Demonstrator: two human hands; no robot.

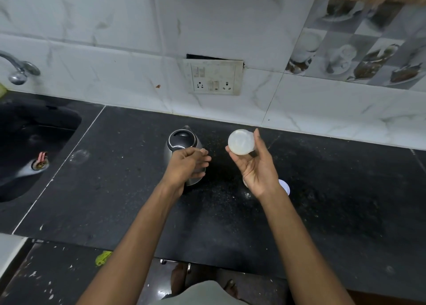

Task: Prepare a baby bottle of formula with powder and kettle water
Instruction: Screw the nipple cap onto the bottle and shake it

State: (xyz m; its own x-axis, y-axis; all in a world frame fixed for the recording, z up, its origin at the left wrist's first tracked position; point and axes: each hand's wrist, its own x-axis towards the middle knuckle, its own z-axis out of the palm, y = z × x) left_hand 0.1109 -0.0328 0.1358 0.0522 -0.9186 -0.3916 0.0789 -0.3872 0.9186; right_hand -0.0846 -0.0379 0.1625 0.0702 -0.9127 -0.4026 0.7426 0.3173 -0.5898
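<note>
Fingers of right hand curl round the clear bottle, held tilted above the counter, its round end facing the camera. Left hand rests on the kettle handle, fingers loosely curled; grip unclear. Kettle just left of bottle, nearer the left hand. White lid lies near right wrist.

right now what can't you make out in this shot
- Head view: the kettle handle and lower body are covered by the left hand.
- The bottle is seen end-on in the right hand; its contents are not visible.
- A white round thing is mostly hidden behind the right wrist.
- The sink is cut by the left edge.
</note>
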